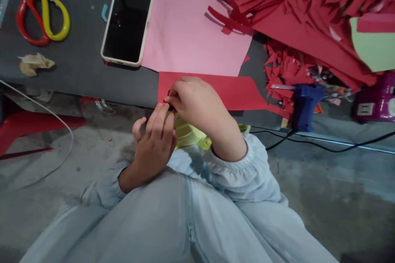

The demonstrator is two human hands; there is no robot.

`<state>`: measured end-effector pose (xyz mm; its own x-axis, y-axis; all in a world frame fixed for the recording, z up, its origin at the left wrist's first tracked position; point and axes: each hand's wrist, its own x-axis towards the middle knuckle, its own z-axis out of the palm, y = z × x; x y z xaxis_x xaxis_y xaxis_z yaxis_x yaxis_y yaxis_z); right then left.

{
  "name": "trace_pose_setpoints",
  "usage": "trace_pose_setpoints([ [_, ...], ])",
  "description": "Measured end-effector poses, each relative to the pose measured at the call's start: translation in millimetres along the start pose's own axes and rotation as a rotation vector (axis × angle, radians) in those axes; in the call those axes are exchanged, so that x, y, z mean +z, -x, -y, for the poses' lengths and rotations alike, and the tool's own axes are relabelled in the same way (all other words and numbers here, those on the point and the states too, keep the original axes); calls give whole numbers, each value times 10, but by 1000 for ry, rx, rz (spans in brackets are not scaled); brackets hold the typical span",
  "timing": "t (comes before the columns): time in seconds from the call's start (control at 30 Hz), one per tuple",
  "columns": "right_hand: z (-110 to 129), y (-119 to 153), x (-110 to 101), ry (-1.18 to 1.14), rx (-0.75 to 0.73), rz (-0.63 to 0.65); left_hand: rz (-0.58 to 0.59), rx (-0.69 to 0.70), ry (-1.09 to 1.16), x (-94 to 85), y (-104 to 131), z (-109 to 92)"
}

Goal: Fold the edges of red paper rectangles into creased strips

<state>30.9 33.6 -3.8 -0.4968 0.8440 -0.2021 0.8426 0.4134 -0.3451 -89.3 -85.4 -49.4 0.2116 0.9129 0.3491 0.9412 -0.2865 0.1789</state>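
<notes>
1. Far left: red plastic seat (37, 125) stood below table level, white cable (63, 121) curving in front of it.
2. Table (83, 78), left end: crumpled tan scrap (35, 64) lay near the front edge. Scissors (43, 18) lay just beyond it, one red handle loop, one yellow.
3. Phone (127, 24) lay face up, screen dark, pale case, partly over the left side of the pink paper (194, 35). Small blue scrap (104, 13) sat just left of it.
4. Left hand (156, 135): back up, fingers bunched and bent, thumb not visible clearly. Tips were at the left end of the red paper (240, 94), by the table edge. Grip hidden, can't tell.
5. Right hand (197, 100): came over the red paper, thumb and index narrowed to a pinch beside the left fingertips. Can't tell what was between them.
6. Red paper: flat along the front edge, just below the pink paper, middle part behind the right hand and wrist.
7. Right side: blue glue gun (304, 109) lay at the table edge, black cord hanging off. Cut red paper (308, 41) was heaped behind it.
8. Far right: green paper (372, 47) on the heap, purple object (378, 100) below, cut off by the frame.
</notes>
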Motion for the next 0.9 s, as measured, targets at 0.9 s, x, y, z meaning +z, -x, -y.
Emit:
trace_pose_setpoints([
  [0.9,14,18,-77,15,47,36,7,-41,25,89,36,0],
])
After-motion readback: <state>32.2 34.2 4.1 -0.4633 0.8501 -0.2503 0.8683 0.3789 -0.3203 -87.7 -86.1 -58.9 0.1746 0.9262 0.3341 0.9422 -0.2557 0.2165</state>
